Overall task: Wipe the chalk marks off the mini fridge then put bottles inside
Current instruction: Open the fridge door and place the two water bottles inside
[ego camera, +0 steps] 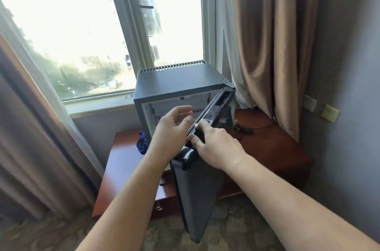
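A dark grey mini fridge (pixel 181 80) stands on a low reddish wooden table (pixel 123 168) under the window. Its door (pixel 197 199) is swung open towards me, hinged on the right, and the pale inside with a shelf shows behind my hands. My right hand (pixel 218 144) grips the top edge of the door near its handle. My left hand (pixel 172 127) hovers in front of the opening, fingers apart, holding nothing. A blue cloth (pixel 141 144) lies on the table left of the fridge. I see no bottles and no chalk marks.
Brown curtains (pixel 267 45) hang close to the fridge on the right, and more hang at the far left. A black cable (pixel 244 129) lies on the table right of the fridge. Wall sockets (pixel 330 114) sit on the grey wall. Patterned carpet lies below.
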The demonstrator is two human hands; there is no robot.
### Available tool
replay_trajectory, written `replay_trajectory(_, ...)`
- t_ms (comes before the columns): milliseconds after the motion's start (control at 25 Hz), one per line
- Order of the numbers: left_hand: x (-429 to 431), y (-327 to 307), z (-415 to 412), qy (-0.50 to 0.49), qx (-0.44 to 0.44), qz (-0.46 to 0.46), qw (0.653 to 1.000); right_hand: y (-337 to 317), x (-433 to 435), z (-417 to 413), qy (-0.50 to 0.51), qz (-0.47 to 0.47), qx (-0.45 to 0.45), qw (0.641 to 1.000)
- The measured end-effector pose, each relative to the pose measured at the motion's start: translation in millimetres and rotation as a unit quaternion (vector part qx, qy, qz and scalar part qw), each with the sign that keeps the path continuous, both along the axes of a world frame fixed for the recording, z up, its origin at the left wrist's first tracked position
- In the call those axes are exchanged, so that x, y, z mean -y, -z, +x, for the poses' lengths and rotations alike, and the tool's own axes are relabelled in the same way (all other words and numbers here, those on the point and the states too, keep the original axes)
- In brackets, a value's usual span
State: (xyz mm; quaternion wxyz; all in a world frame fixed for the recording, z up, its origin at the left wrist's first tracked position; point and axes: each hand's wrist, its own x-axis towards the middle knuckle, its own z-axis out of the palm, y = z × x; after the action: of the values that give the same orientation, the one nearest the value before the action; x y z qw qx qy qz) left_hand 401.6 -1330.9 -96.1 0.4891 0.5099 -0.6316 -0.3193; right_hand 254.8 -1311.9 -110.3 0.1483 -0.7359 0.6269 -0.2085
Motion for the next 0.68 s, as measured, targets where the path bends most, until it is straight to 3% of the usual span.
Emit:
replay_trajectory(360,33,30,143,-0.084,0.034,0.017,0.996,5,103,122,0.062,0.043,-0.028,0.997)
replay_trajectory(680,74,51,166,-0.051,0.005,0.056,0.997,7,170,154,0.105,0.059,-0.035,0.992)
